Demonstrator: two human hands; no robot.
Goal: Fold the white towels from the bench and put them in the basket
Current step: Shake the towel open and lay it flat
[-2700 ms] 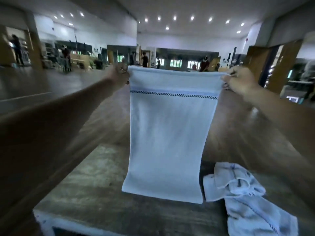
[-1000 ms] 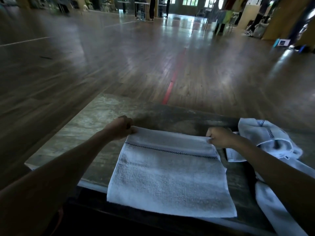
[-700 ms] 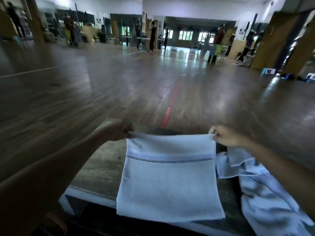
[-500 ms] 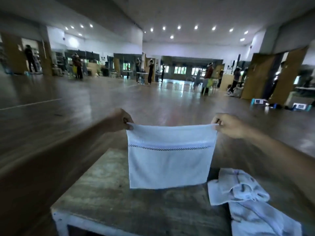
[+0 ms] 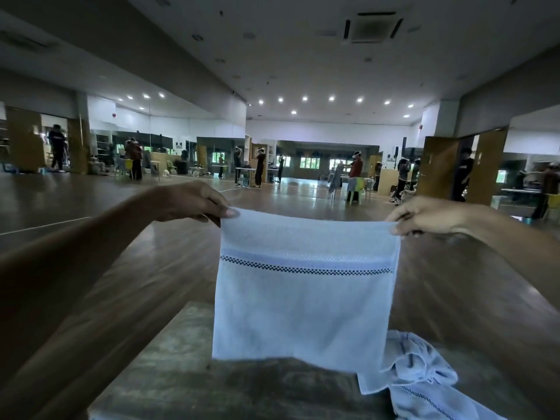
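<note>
Seemingly the job is somewhere in its middle. From the head view, one white towel (image 5: 303, 298) hangs in the air between both hands, its bottom edge just over the worn top of the bench (image 5: 212, 380); whether it brushes the wood I cannot tell. It falls as a squarish panel with a dark checked stripe across its upper part. That shape suggests to me it is already doubled once, though the layers cannot be told apart at the edges. Another fold or two looks needed before it is compact.

The left hand (image 5: 194, 203) pinches the top left corner between thumb and fingers. The right hand (image 5: 424, 215) pinches the top right corner likewise, and the top edge runs taut and nearly level between them. The cloth thus hangs wholly below the two grips, with the arms stretched out ahead.

At lower right a crumpled heap of white towels (image 5: 424, 377) lies on the bench, unfolded and partly hidden behind the held towel's lower right corner. No basket shows in this view, so nothing can be said of towels already put away; the heap, at least, is left to do.
</note>
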